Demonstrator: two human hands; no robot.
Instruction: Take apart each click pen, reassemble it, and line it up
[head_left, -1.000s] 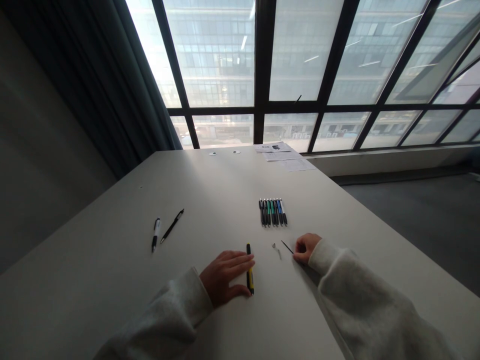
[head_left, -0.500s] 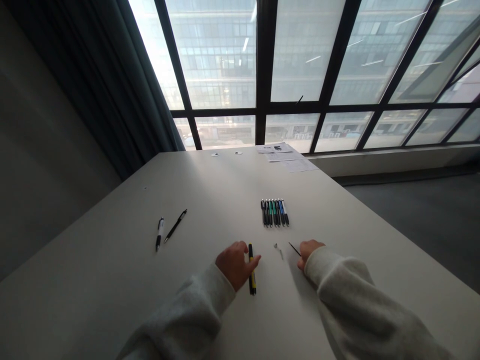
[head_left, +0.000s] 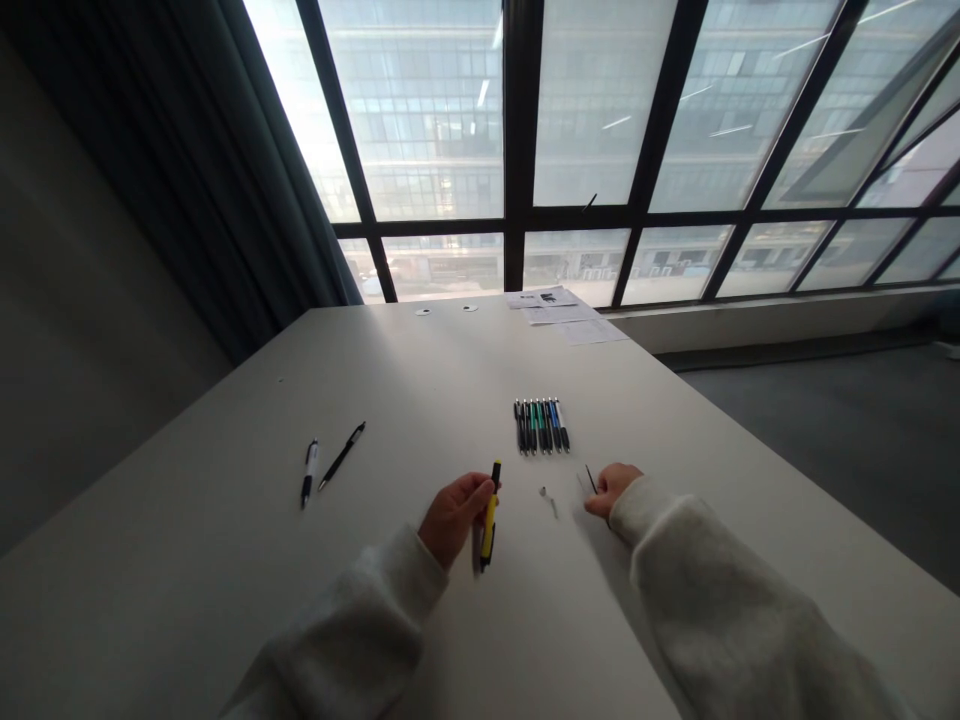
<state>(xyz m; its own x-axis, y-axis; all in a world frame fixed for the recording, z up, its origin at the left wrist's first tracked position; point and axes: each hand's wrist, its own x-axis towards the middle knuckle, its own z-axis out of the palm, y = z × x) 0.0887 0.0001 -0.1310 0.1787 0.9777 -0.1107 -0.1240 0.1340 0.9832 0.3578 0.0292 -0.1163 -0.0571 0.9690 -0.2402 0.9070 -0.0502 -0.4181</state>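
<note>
My left hand (head_left: 455, 512) pinches a yellow and black pen (head_left: 490, 525) near its upper end. The pen is raised off the white table and tilts slightly, with its shadow beside it. My right hand (head_left: 613, 490) is closed around a thin dark rod (head_left: 591, 480), which looks like a pen refill; its other end is hidden in the fingers. Between the hands lie small silvery pieces (head_left: 550, 501), too small to make out for certain. Beyond them, several pens (head_left: 541, 426) in black, green, blue and white are lined up side by side.
Off to the left, a white and black pen (head_left: 310, 473) lies beside a black pen (head_left: 342, 456). Paper sheets (head_left: 566, 313) rest at the table's far right corner, and two small white pieces (head_left: 469, 308) sit along the far edge. A dark curtain (head_left: 247, 180) hangs at the left.
My left hand, which was open over the yellow and black pen on the table, has closed on it and lifted it. The rod in my right hand has turned more upright.
</note>
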